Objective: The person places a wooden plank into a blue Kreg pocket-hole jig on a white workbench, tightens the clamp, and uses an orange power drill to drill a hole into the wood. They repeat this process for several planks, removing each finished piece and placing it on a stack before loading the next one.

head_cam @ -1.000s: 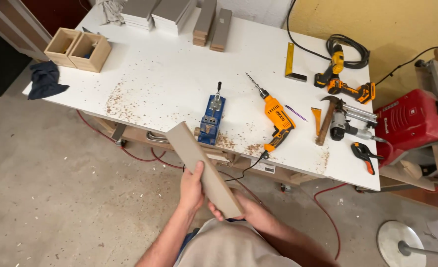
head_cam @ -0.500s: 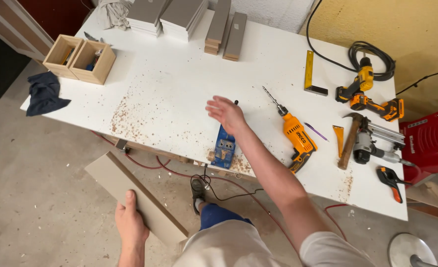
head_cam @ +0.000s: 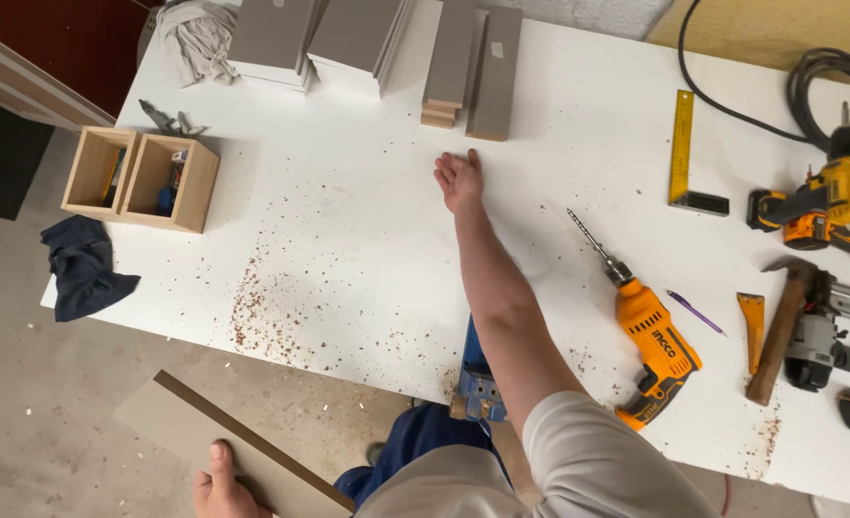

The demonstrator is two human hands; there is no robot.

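Fingers (head_cam: pixel 216 467) grip board (head_cam: pixel 216 443), long axis running upper-left to lower-right.

We noted the surface (head_cam: pixel 367 221) as smooth white laminate, matt, dusted with wood chips. The board (head_cam: pixel 223 443) looked like matt grey-beige panel with a dark edge. Two open boxes (head_cam: pixel 142 177) were pale bare wood. The drill (head_cam: pixel 657 345) had a glossy orange plastic body and metal bit. The rag (head_cam: pixel 84 269) was dark cloth. The floor (head_cam: pixel 41 422) was rough concrete.
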